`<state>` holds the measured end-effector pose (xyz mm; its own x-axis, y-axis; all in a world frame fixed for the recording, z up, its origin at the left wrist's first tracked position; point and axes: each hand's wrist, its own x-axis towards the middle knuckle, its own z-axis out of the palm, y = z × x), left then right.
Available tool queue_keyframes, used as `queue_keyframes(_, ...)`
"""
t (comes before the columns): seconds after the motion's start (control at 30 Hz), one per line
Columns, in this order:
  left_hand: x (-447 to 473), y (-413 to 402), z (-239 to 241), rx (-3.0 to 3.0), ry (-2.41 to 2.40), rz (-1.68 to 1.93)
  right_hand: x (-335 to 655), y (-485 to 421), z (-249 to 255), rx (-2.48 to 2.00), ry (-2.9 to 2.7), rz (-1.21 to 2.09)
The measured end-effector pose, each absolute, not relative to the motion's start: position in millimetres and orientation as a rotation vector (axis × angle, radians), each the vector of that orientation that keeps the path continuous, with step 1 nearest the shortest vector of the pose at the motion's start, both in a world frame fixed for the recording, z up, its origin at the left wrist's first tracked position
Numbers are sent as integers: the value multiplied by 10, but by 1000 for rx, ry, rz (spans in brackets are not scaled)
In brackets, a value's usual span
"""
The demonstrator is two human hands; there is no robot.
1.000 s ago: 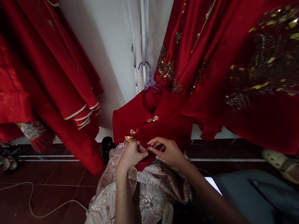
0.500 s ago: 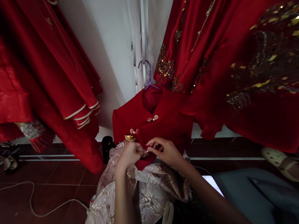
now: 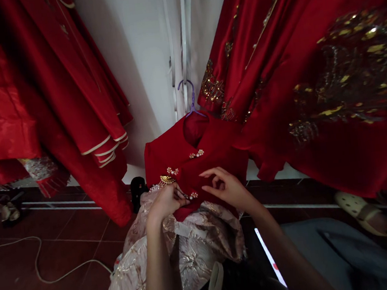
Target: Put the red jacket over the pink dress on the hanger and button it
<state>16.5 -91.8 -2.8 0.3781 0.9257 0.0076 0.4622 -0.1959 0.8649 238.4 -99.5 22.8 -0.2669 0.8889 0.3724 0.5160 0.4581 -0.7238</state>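
A red top (image 3: 209, 136) on a purple hanger (image 3: 193, 100) lies spread over my lap, its neck opening facing away from me. Flower-shaped pearl clasps (image 3: 196, 154) dot its front, and a gold fan-shaped ornament (image 3: 167, 180) with beads sits at its left. My left hand (image 3: 167, 202) pinches the top beside the lowest pearl clasp (image 3: 193, 195); its fingertips are partly hidden. Just right of that clasp, my right hand (image 3: 226, 188) hovers over the red cloth with thumb and fingers apart, holding nothing. Under the top is a pale skirt (image 3: 195, 260) with metallic embroidery.
Red garments (image 3: 45, 86) hang at the left, and sequined red ones (image 3: 347, 92) at the right. A white rack pole (image 3: 184, 40) stands against the wall. A lit phone (image 3: 270, 257) lies near my right forearm. A cable (image 3: 42, 267) crosses the tiled floor.
My right hand has let go of the lowest pearl clasp and moved right, its fingers opening. My left hand has stayed by the clasp, which now shows more fully.
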Motion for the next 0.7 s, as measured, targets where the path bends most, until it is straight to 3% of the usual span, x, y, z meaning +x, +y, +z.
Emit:
queue_keyframes(0.17, 202, -931, 12, 1920, 1269, 638, 2438, -1014, 332, -1207, -1760, 577)
queue_keyframes(0.7, 281, -926, 15, 2092, 1374, 667, 2290, -1005, 131, -1145, -2045, 775)
